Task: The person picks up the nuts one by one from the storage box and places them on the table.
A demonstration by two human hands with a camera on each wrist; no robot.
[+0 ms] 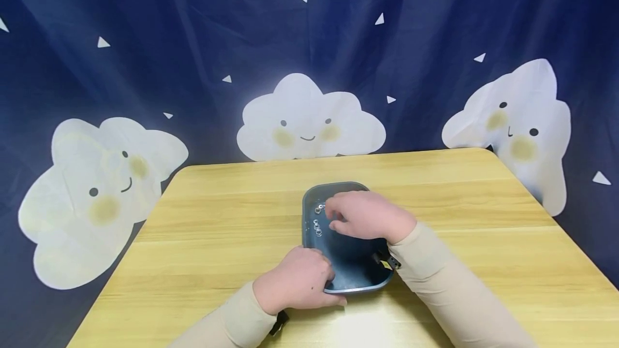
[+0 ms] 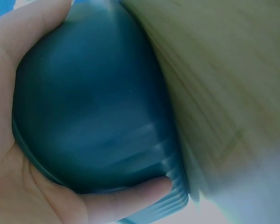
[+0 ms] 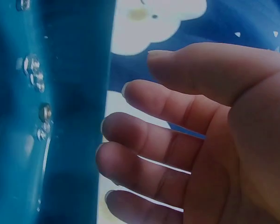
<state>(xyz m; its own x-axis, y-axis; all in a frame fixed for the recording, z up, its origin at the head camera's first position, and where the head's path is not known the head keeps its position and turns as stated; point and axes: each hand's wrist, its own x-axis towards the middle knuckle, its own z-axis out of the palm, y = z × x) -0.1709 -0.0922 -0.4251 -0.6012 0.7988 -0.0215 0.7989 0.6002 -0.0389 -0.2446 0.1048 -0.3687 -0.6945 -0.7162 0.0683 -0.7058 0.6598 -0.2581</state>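
Note:
A dark blue-green tray (image 1: 350,262) with rounded corners and raised walls lies on the table. My left hand (image 1: 300,281) grips its near left corner; in the left wrist view the thumb and fingers curl around the tray wall (image 2: 93,93). Over the tray's far half hovers my right hand (image 1: 369,216), its fingers loosely bent, with nothing visible between them in the right wrist view. Several small shiny metal pieces (image 1: 317,228), some ring-shaped, lie along the tray's left side. The right wrist view also shows such metal pieces (image 3: 32,65); their exact kind is unclear.
The wooden table (image 1: 232,219) extends on every side of the tray. Behind it hangs a dark blue curtain (image 1: 203,26) with white clouds and triangles. A small black device (image 1: 387,259) sits at the right wrist.

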